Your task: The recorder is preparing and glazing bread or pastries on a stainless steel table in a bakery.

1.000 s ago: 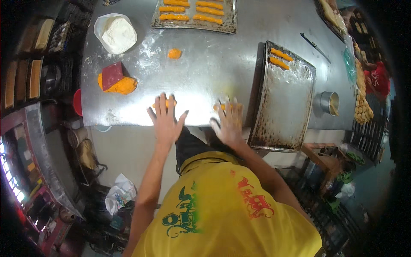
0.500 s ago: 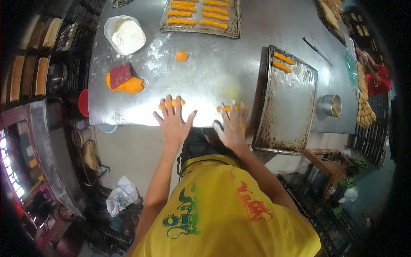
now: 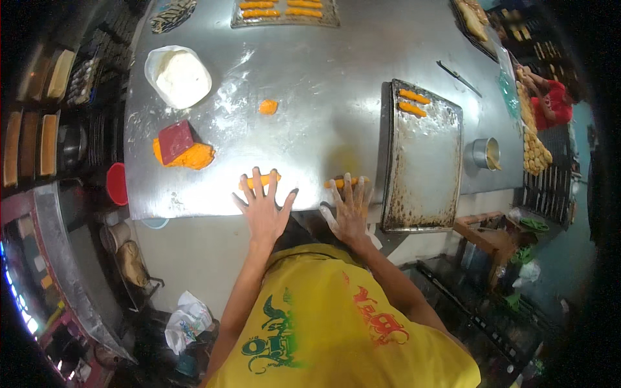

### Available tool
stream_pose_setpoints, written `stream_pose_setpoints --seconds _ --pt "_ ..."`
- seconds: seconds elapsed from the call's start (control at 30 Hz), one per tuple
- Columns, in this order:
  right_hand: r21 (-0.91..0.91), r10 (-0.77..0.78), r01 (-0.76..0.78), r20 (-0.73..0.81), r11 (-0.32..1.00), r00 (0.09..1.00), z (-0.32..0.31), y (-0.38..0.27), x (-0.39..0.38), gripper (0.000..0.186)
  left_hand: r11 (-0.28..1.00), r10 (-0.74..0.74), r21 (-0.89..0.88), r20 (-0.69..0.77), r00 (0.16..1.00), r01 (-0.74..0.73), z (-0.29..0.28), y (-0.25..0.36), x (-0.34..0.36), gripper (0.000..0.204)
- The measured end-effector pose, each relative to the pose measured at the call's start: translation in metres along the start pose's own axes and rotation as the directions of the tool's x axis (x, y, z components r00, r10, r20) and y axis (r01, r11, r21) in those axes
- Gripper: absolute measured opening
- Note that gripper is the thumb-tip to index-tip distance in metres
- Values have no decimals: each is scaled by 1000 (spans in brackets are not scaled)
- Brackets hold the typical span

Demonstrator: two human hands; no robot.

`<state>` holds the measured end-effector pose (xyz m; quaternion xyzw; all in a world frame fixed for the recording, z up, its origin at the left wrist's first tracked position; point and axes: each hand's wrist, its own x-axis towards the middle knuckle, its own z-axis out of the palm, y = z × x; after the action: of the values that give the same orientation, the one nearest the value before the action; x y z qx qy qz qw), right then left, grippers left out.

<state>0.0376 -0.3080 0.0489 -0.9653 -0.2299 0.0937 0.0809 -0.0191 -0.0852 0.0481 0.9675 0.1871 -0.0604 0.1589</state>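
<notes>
My left hand lies flat with fingers spread over a short orange dough roll near the metal table's front edge. To its right, my right hand, dusted with flour, presses a second orange dough roll under its stretched fingers. Both rolls are partly covered by the fingers. Farther in, a small orange dough piece sits alone on the table. At the left, a dark red scraper rests on a larger orange dough lump.
A white tub of flour stands at the back left. On the right, a baking tray bears two dough rolls, with a metal pot beside it. Another tray of rolls lies far off. A person in red works at the far right.
The view has shifted, so the table sits lower in the picture. Both hands stay flat on their rolls; the roll under the left hand seems slightly longer.
</notes>
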Motion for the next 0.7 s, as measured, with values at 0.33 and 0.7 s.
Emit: stream_pose_setpoints --seconds 0.33,0.7 --pt "25 38 -34 -180 999 983 10 -14 45 72 993 107 -35 -144 984 -113 -20 -6 51 69" --pt "77 -117 134 -194 988 974 3 23 46 49 993 101 69 -93 991 -95 -15 2 63 67"
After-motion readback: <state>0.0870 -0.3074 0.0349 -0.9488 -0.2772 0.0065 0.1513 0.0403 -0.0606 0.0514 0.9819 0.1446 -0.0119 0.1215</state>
